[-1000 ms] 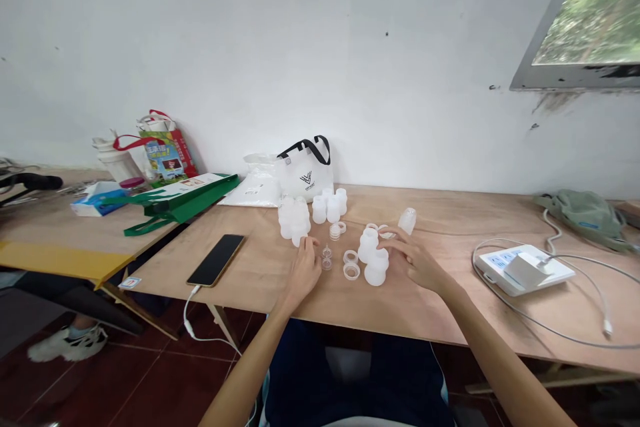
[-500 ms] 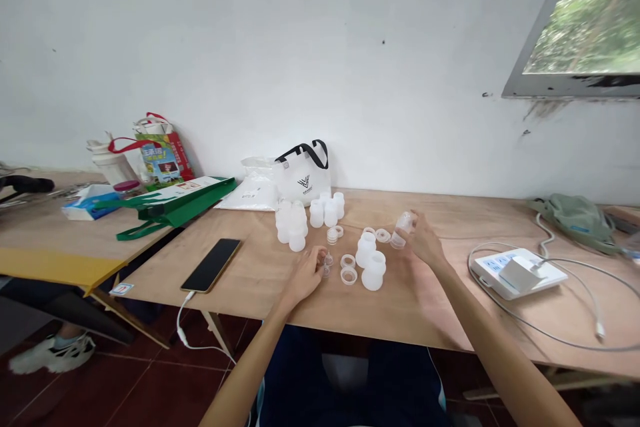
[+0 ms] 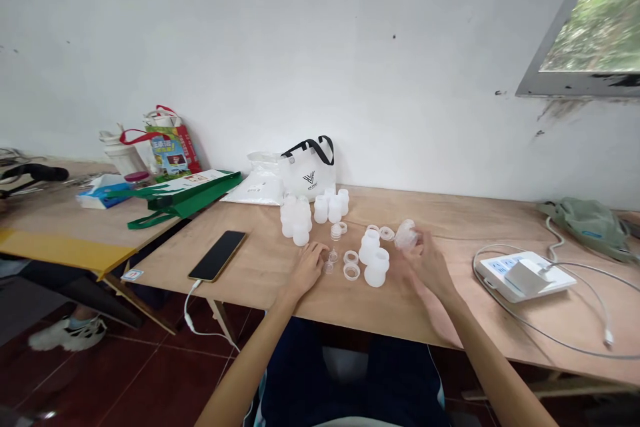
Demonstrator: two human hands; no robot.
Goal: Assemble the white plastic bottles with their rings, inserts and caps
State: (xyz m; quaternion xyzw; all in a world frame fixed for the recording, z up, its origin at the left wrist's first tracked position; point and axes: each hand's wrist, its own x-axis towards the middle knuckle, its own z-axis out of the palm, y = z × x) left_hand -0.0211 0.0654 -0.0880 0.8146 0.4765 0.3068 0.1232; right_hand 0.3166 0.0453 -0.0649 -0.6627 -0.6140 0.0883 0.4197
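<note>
My right hand (image 3: 424, 257) grips a clear plastic dome-like cover (image 3: 406, 235), tilted and slightly blurred, above the right part of the table. My left hand (image 3: 309, 267) rests on the wood, fingers apart and loosely curved, beside small clear discs (image 3: 329, 267). Between the hands stand two white translucent bottles (image 3: 377, 268) with open necks. Two white rings (image 3: 351, 271) lie to their left, and another ring (image 3: 387, 233) lies behind them. Farther back are a cluster of white bottles (image 3: 296, 219) and a smaller group (image 3: 328, 208). A small stack of clear discs (image 3: 336, 232) sits in front of these.
A phone (image 3: 217, 255) with a cable lies at the left. To the right is a white power strip (image 3: 525, 275) with looped cables. A white bag (image 3: 313, 177), a plastic packet (image 3: 256, 183) and a green bag (image 3: 197, 195) line the back. A grey-green cloth item (image 3: 585, 223) lies far right.
The cover in my right hand has turned and tipped over. My left fingers have drawn slightly away from the small discs. The whole view has shifted a little.
</note>
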